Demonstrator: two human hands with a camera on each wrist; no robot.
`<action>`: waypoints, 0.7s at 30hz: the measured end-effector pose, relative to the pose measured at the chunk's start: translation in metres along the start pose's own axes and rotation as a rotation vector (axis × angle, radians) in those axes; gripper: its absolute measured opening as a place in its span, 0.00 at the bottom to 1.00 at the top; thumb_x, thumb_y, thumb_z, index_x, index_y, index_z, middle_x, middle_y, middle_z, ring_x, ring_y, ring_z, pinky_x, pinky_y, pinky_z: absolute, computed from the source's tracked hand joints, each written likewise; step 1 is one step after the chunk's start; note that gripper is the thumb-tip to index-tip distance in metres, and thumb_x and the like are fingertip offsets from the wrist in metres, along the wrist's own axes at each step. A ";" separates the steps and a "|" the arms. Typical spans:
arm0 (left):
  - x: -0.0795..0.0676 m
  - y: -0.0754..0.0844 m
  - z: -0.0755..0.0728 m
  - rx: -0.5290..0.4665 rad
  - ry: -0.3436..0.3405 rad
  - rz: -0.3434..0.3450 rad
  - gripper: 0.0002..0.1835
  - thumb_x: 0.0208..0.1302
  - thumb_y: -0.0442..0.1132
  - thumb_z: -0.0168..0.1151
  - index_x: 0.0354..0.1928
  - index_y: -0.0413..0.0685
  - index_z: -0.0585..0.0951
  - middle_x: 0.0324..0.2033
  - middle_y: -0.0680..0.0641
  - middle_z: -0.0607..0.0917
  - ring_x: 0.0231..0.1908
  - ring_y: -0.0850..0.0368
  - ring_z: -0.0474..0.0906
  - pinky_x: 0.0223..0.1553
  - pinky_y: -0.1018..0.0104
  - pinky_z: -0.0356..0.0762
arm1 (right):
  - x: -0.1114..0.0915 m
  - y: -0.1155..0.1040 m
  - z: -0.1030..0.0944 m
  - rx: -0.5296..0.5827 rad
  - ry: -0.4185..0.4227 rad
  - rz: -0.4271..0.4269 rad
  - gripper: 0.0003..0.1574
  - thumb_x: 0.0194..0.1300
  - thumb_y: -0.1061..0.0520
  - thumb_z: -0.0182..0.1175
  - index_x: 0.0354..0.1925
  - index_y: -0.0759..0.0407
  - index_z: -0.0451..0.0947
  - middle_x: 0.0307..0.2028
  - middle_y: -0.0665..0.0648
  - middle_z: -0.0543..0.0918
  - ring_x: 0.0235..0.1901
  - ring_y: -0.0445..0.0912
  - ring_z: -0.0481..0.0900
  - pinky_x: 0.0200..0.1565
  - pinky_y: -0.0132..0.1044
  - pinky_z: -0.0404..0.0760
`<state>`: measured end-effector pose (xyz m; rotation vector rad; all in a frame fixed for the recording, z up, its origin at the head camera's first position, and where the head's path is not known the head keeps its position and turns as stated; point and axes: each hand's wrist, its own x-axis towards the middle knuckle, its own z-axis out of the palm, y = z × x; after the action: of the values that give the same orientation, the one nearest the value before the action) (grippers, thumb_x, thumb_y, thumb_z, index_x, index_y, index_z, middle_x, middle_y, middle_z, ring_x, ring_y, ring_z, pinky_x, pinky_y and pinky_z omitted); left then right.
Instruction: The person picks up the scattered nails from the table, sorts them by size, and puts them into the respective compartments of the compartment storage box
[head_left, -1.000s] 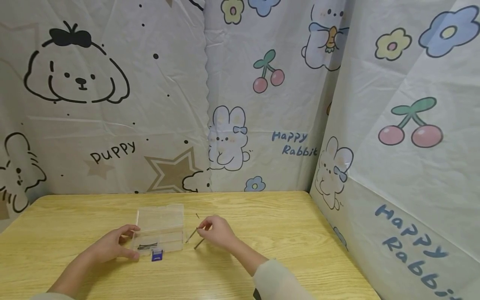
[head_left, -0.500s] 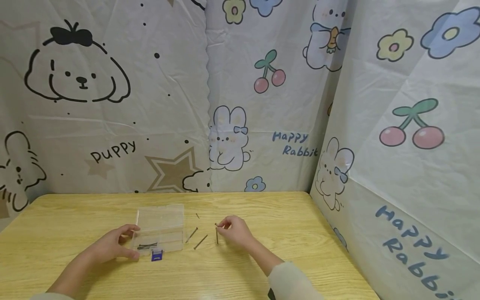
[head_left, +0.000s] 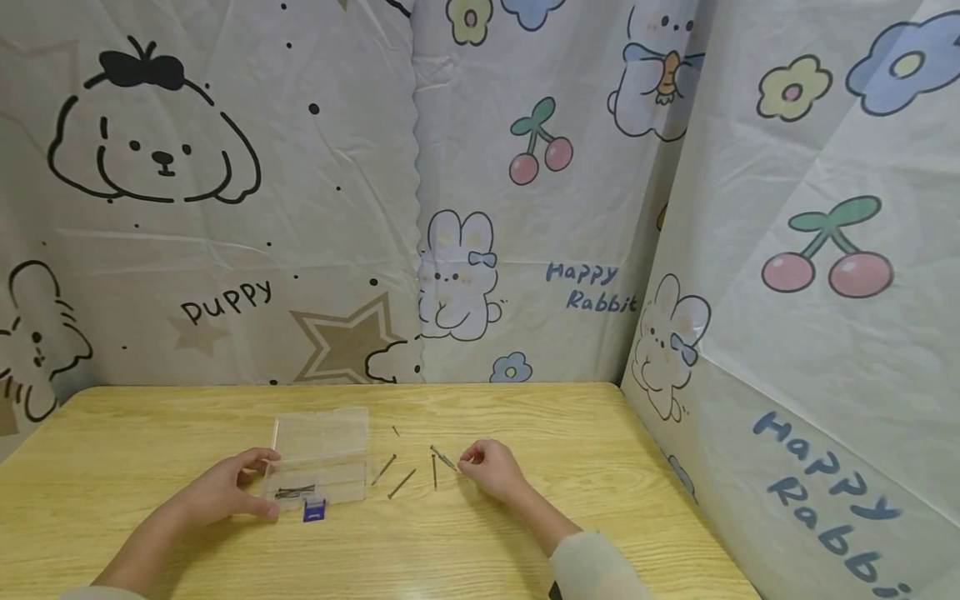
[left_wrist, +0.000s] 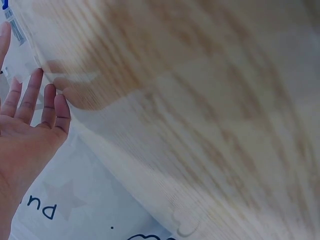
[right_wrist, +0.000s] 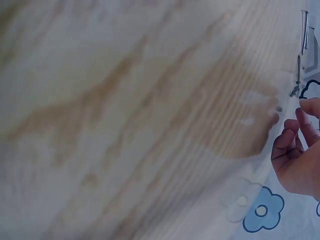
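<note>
A clear plastic case point(head_left: 321, 437) lies with its lid folded back on the table. Several dark thin metal pieces point(head_left: 295, 492) lie in its front part, near a blue tab point(head_left: 314, 510). My left hand point(head_left: 228, 492) touches the case's left side, thumb and fingers spread. To the right, several thin fasteners, nails or screws too small to tell apart, lie spread out: one point(head_left: 402, 483) slanted, another point(head_left: 434, 472) nearly straight. Beside the rightmost slanted one point(head_left: 443, 457), my right hand point(head_left: 491, 471) has curled fingers, tips at its near end. Whether they pinch anything is hidden.
The pale wooden table point(head_left: 570, 467) reaches back to a printed cloth point(head_left: 480, 192). Another cloth panel point(head_left: 810, 350) borders the right side. A very small reddish-brown piece point(head_left: 395, 431) lies just right of the lid.
My right hand has moved rightward in steps from the slanted fasteners near the case, leaving more of them in sight on the table. The left hand and case have stayed put.
</note>
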<state>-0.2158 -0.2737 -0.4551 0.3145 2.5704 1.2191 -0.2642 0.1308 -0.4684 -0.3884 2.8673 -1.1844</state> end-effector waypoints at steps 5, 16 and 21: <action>0.001 -0.001 0.000 0.008 0.005 0.007 0.44 0.49 0.49 0.72 0.63 0.34 0.62 0.56 0.26 0.68 0.53 0.29 0.69 0.48 0.46 0.75 | 0.000 0.000 0.006 -0.027 -0.006 0.011 0.05 0.60 0.57 0.62 0.32 0.58 0.80 0.27 0.50 0.77 0.28 0.41 0.69 0.29 0.31 0.69; 0.001 -0.001 -0.001 0.018 0.006 -0.007 0.45 0.48 0.50 0.72 0.63 0.35 0.62 0.57 0.27 0.68 0.53 0.29 0.68 0.50 0.44 0.73 | 0.000 -0.003 0.016 -0.128 0.025 0.020 0.04 0.58 0.58 0.62 0.30 0.58 0.80 0.32 0.52 0.75 0.31 0.42 0.71 0.32 0.34 0.71; 0.001 -0.001 0.000 0.024 0.007 -0.009 0.44 0.49 0.49 0.72 0.63 0.36 0.63 0.57 0.27 0.69 0.53 0.29 0.69 0.50 0.44 0.73 | -0.001 -0.004 0.017 -0.153 0.042 0.006 0.04 0.59 0.58 0.61 0.29 0.59 0.80 0.31 0.52 0.75 0.30 0.42 0.71 0.31 0.34 0.72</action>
<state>-0.2170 -0.2743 -0.4560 0.3042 2.5916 1.1899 -0.2609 0.1159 -0.4779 -0.3615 3.0026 -0.9869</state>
